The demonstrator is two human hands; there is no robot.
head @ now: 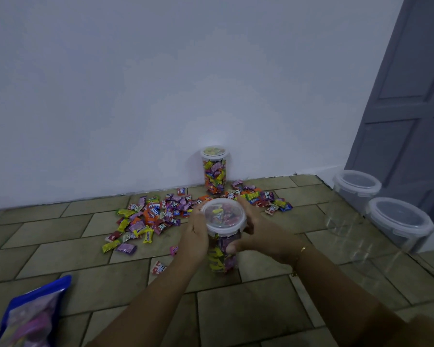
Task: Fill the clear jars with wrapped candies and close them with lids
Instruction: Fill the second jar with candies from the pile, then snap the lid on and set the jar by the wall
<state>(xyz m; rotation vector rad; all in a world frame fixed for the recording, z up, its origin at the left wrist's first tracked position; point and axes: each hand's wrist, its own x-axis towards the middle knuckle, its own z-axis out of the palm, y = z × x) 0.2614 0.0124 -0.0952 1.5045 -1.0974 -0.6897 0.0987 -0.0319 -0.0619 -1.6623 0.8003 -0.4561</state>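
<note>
From my head camera, just below the middle of the frame, I have a clear jar (223, 251) packed with wrapped candies, standing upright on the tiled floor (248, 311). A white-rimmed lid (223, 216) sits on its mouth. My left hand (195, 235) curls around the left side of the jar just under the lid, fingers wrapped behind the rim. My right hand (257, 234) grips the right side, fingertips up at the lid's far edge and the thumb pressed against the jar wall below. A thin bracelet (303, 249) circles my right wrist.

Behind the jar, toward the centre of the frame, a loose pile of wrapped candies (161, 216) is spread over the tiles, with a few strays lying nearer to me at the left of the jar. Further back, touching or just in front of the white wall (135, 96), a second jar (214, 170) stands full and lidded.

At the right edge of the frame, two empty clear jars stand with lids on: one farther back (353, 196) and one nearer (396, 234), just beside each other, in front of a grey door (411, 96).

In the lower left corner lies a blue candy bag (33, 316), partly cut off by the frame edge.
</note>
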